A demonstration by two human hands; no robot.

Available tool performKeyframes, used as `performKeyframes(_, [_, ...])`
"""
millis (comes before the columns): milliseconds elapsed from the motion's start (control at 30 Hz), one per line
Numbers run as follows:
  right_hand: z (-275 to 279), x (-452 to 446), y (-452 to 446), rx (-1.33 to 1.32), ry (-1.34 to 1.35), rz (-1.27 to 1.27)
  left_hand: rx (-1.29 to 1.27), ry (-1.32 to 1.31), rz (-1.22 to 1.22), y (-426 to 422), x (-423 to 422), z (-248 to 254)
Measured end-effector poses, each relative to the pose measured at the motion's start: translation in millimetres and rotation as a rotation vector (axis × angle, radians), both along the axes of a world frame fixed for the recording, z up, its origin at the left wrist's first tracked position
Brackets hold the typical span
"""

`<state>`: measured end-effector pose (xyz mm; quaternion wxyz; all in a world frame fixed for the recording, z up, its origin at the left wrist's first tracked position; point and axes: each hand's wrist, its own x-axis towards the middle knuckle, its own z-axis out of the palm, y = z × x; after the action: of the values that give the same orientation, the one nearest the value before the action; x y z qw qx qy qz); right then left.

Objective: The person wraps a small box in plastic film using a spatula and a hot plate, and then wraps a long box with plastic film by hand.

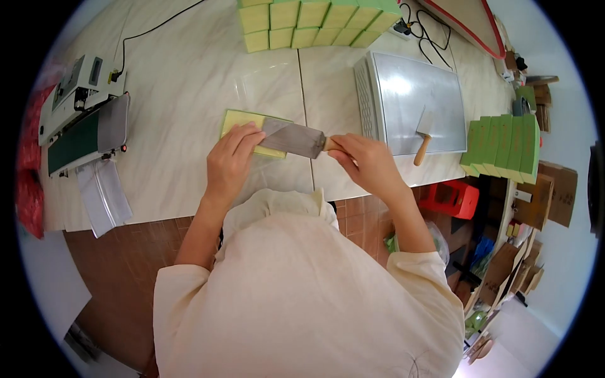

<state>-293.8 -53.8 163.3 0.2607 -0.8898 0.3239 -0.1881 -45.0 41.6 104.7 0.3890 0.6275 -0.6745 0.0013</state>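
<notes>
A yellow-green box (242, 118) lies flat on the marbled table in front of the person. Across it rests the broad metal blade of a scraper (296, 138). My right hand (365, 160) is closed round the scraper's short wooden handle. My left hand (232, 157) lies on the left part of the box, its fingers together and their tips at the blade's left end; the thumb is hidden.
A metal-topped appliance (419, 88) stands at the right, with a second scraper (423, 140) on it. Green boxes (504, 145) are lined up beyond it, and more boxes (315, 22) are stacked at the back. A machine (85, 113) stands at the left, and a red stool (450, 198) below.
</notes>
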Motion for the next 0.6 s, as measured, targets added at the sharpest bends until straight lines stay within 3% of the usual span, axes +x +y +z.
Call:
performKeyframes(100, [10.8,-22.9,-2.1,0.119,0.084,-0.037,0.014,0.010,0.043,3.8,1.3,-2.7])
performKeyframes(333, [19.7,-48.9,-7.9,0.128,0.143,-0.173,-0.053,-0.083,0.007,6.8,5.5,-3.7])
performKeyframes(400, [3.6,-28.7,-2.5,0.204,-0.016,-0.308,-0.050,-0.089,-0.006,8.7,7.4,-1.9])
performKeyframes(600, [-15.6,18.1,8.0,0.037,-0.068,-0.149,0.075,0.106,-0.032,31.7,25.3,4.2])
